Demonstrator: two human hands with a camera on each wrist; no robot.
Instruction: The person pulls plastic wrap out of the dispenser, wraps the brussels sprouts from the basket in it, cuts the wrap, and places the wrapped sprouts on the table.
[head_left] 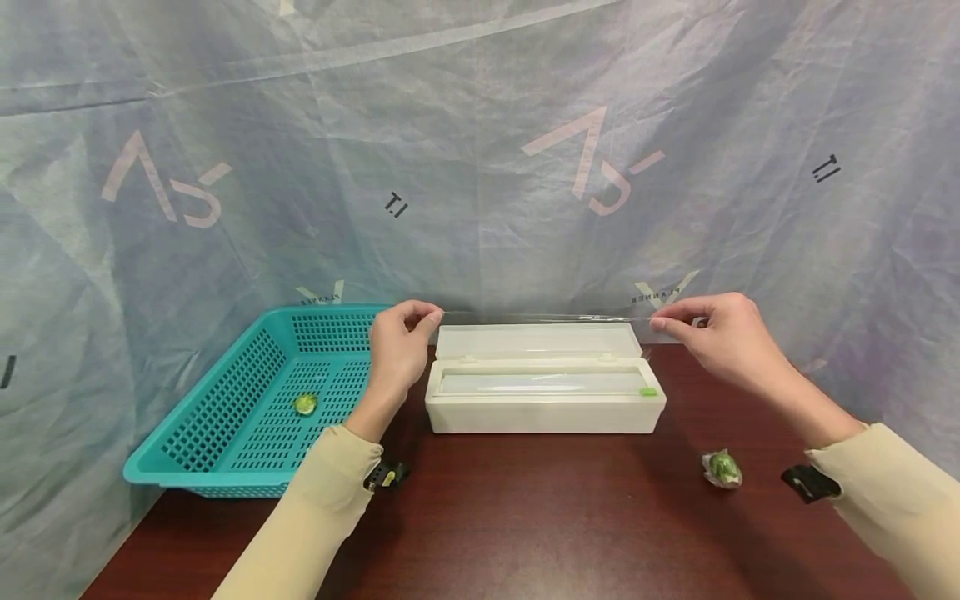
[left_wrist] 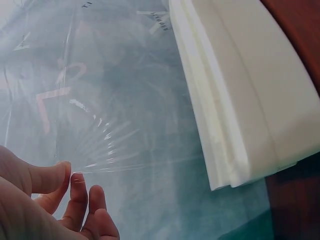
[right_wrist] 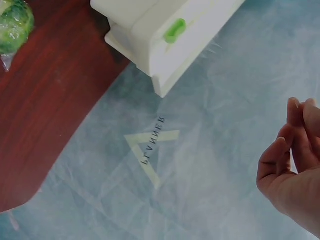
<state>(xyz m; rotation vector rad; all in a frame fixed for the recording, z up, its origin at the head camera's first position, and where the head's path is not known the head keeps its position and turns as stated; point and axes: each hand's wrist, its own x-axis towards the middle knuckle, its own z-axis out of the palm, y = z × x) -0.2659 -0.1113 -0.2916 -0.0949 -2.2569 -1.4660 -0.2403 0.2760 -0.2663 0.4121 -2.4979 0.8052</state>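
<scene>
A sheet of clear plastic wrap (head_left: 547,317) stretches between my two raised hands, above and behind the lid of a white wrap dispenser box (head_left: 545,417). My left hand (head_left: 401,342) pinches one corner between thumb and fingers; the left wrist view shows creases in the film (left_wrist: 107,137) fanning out from that pinch. On the other side, my right hand (head_left: 720,337) pinches the opposite corner with thumb and index finger. The dispenser's lid (head_left: 536,340) stands raised, and a green slider (head_left: 648,392) sits at its right end.
At the left stands a teal basket (head_left: 217,479) with one small green vegetable (head_left: 305,404) inside. A film-wrapped green vegetable (head_left: 722,469) lies on the dark red table (head_left: 525,517), near my right forearm. A grey printed sheet (head_left: 480,167) hangs behind the table.
</scene>
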